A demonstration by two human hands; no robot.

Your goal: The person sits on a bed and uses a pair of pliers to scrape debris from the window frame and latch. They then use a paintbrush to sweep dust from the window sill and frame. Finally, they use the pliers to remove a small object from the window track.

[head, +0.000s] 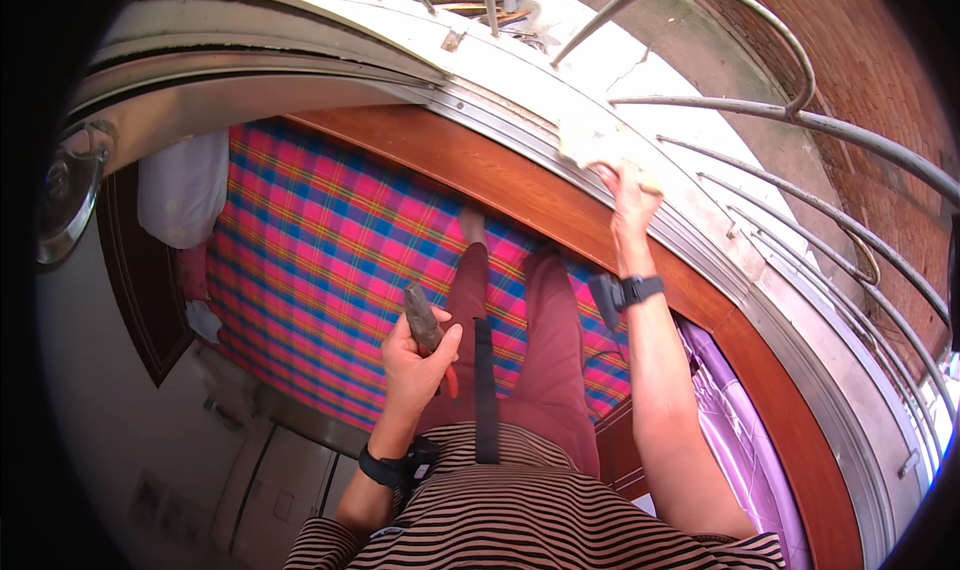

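Note:
My left hand (421, 356) is raised in front of my thighs, closed around a worn grey metal tool (422, 316). A red handle end (451, 382) shows below my thumb; it looks like pliers, though my fingers cover the middle. My right hand (631, 199) reaches out to the window and grips a pale cloth (592, 144). The cloth lies against the metal window track (525, 124), partly washed out by bright light. Inside the track runs a reddish-brown wooden sill (480, 169).
Curved metal window bars (750, 109) stand outside the track, with a brick wall (892, 120) beyond. Under my feet is a plaid cloth (322, 270). A white plastic bag (184, 187) sits at the left. Purple fabric (739, 420) hangs by my right arm.

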